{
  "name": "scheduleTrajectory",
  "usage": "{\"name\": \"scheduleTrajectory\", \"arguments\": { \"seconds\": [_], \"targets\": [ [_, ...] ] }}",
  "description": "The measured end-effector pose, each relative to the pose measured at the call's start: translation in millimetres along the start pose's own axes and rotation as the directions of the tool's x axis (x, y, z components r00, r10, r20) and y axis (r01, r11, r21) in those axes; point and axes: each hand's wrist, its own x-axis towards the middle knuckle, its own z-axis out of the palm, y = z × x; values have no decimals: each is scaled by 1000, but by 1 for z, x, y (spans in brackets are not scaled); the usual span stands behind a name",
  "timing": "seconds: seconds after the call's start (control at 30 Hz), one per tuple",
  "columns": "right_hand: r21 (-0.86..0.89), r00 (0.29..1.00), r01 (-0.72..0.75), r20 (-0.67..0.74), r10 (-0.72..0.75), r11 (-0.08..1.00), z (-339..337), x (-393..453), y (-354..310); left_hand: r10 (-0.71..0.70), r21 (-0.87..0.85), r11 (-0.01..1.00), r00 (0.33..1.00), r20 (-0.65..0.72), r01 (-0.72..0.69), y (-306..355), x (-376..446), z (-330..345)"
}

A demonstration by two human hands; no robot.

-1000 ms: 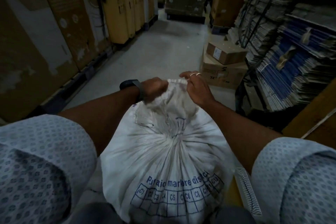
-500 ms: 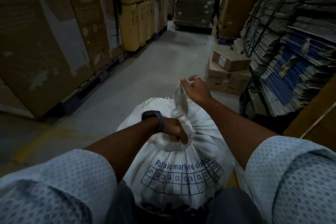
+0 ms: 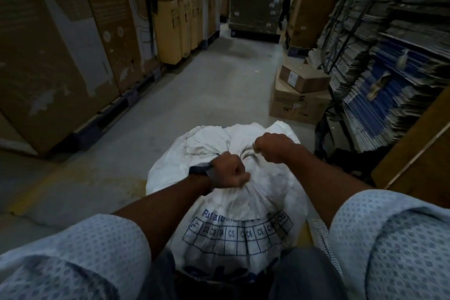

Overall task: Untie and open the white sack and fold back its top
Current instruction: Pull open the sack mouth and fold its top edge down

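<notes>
A white woven sack (image 3: 233, 214) with a blue printed grid stands on the floor between my legs. Its top is bunched into a gathered neck, and loose fabric spreads out beyond it at the far side. My left hand (image 3: 229, 173), with a dark watch on the wrist, is clenched around the gathered neck. My right hand (image 3: 274, 147) is fisted on the sack's top fabric just behind and to the right of the neck. Any tie at the neck is hidden under my fingers.
Tall cardboard cartons (image 3: 60, 44) on pallets line the left of a grey concrete aisle (image 3: 194, 95). Two stacked cardboard boxes (image 3: 299, 92) sit on the floor ahead right. Shelves of flattened blue and grey cartons (image 3: 389, 56) fill the right side. More stacked pallets stand at the aisle's far end.
My right hand has come down from holding the sack's tail upright and now grips the top fabric low. The loose top has flopped away from me. My left hand still clenches the neck.
</notes>
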Motion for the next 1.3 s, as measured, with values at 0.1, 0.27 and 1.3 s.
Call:
{"name": "scheduleTrajectory", "arguments": {
  "seconds": [0.1, 0.27, 1.3],
  "targets": [
    [-44, 998, 9, -66, -12, 999, 17, -1, 3, -51, 126, 990, 989, -142, 69, -32, 3, -6],
    [153, 994, 48, -101, -33, 987, 32, 21, -6, -115, 267, 955, 992, -55, 126, -59, 10, -7],
    [-47, 977, 196, -79, -199, 980, 26, -44, -39, -172, 628, 759, 876, 450, -174, -46, -11, -56]
  ]
}}
